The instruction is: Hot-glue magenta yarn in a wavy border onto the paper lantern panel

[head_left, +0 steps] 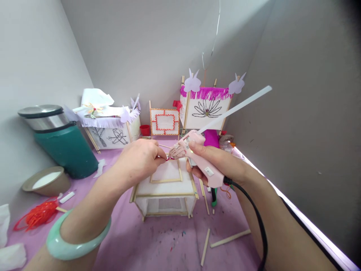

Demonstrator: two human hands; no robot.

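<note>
My right hand is wrapped round a pink hot glue gun with a long white glue stick jutting from its back. The gun's nozzle points down-left at the top of a small wooden-stick frame box covered in white paper. Beside the nozzle, my left hand pinches a thin red string over the far edge of a square stick outline on the box top. How much string lies under the fingers is hidden.
Behind stand paper lanterns, one with a purple fringe, and an orange-trimmed panel. At left are a green flask, a bowl and red string bundle. Loose sticks lie at front right; the gun's black cable trails down.
</note>
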